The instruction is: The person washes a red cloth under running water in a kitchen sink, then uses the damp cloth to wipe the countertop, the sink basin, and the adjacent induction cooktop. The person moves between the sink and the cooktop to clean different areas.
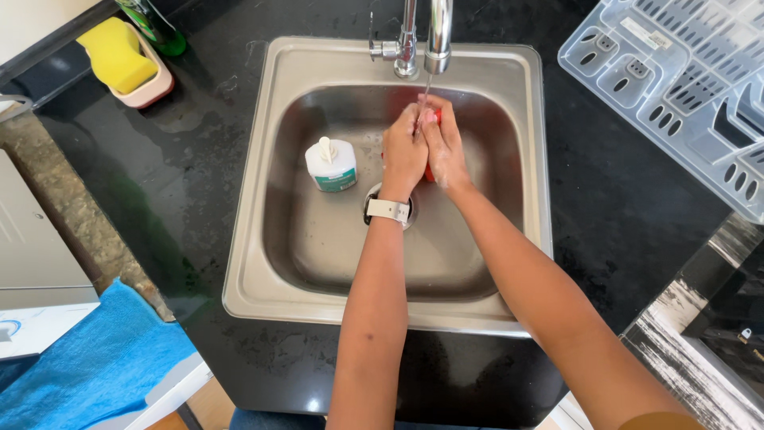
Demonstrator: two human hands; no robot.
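both hands pressed together; left hand [404, 151], right hand [446, 147] closed

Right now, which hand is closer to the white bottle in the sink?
Left. The left hand is just right of the white bottle; the right hand lies beyond it, farther right.

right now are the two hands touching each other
Touching: the head view shows the left hand pressed against the right hand under the tap, no gap between.

Black counter [199, 159] bears sink [525, 239], sponge dish [147, 91], drying rack [676, 80].
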